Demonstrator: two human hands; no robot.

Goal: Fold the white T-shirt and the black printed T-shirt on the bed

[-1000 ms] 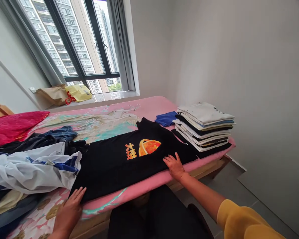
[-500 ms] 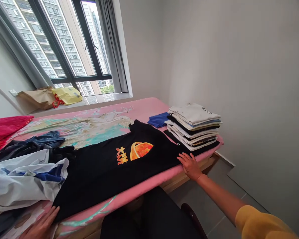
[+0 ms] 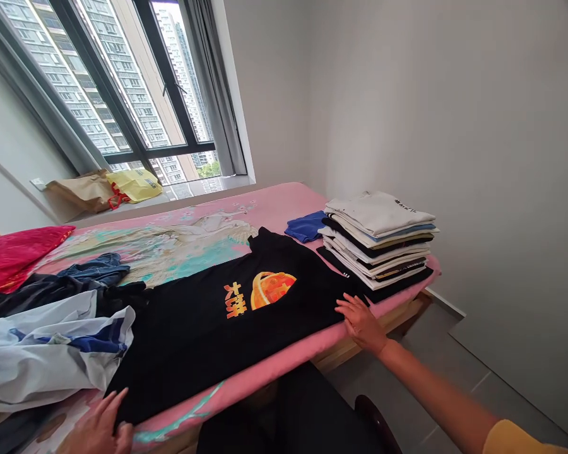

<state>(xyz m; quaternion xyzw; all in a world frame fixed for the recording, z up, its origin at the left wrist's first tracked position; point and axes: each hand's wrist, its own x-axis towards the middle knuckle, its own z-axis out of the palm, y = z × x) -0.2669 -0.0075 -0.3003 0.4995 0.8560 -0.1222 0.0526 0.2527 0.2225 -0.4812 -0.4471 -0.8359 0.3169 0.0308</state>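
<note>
The left hand (image 3: 99,429), cut off by the lower edge of the view, and the right hand (image 3: 360,323) are lying open with fingers apart, clamping nothing, at opposite edges of a black T-shirt (image 3: 194,340), which is spreading flat and unfolded across a pink bedsheet (image 3: 260,359). A tangled heap of clothes (image 3: 42,359) is lying beside it, its pieces overlapping too much to count, while a folded stack of shirts (image 3: 378,239) is standing farther along the bed beside a blue cloth (image 3: 305,227), its inner layers showing only as edges

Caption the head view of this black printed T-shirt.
Left hand and right hand touch a black printed T-shirt on a pink bedsheet.
</note>
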